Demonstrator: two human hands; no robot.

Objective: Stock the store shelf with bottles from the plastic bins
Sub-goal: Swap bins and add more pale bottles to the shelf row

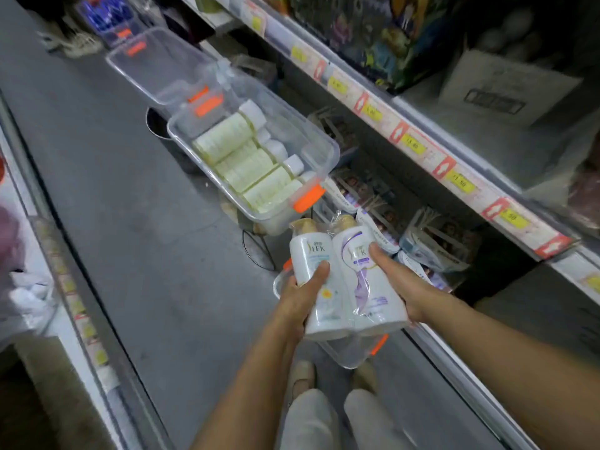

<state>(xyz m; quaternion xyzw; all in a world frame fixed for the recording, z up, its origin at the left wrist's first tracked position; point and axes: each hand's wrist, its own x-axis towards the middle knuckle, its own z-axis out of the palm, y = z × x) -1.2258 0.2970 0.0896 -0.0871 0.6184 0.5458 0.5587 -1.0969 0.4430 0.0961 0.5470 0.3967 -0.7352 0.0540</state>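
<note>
I hold a shrink-wrapped pair of white bottles (349, 280) with gold caps above a clear plastic bin (344, 354) on the floor. My left hand (303, 292) grips the left bottle, thumb across its front. My right hand (401, 284) grips the right bottle, which has a purple swirl. Ahead stands a second clear bin (319, 147) with orange latches, holding several pale green bottles (246, 157) with white caps lying on their sides. The store shelf (431, 147) with yellow price tags runs along the right.
An empty clear bin (152, 56) sits farther down the aisle, with a bin of blue items (107, 14) behind it. Packaged goods (431, 241) fill the lower right shelf. A cardboard box (506, 86) stands on the upper shelf. Another shelf edge (74, 303) borders the left. My feet (334, 378) are below.
</note>
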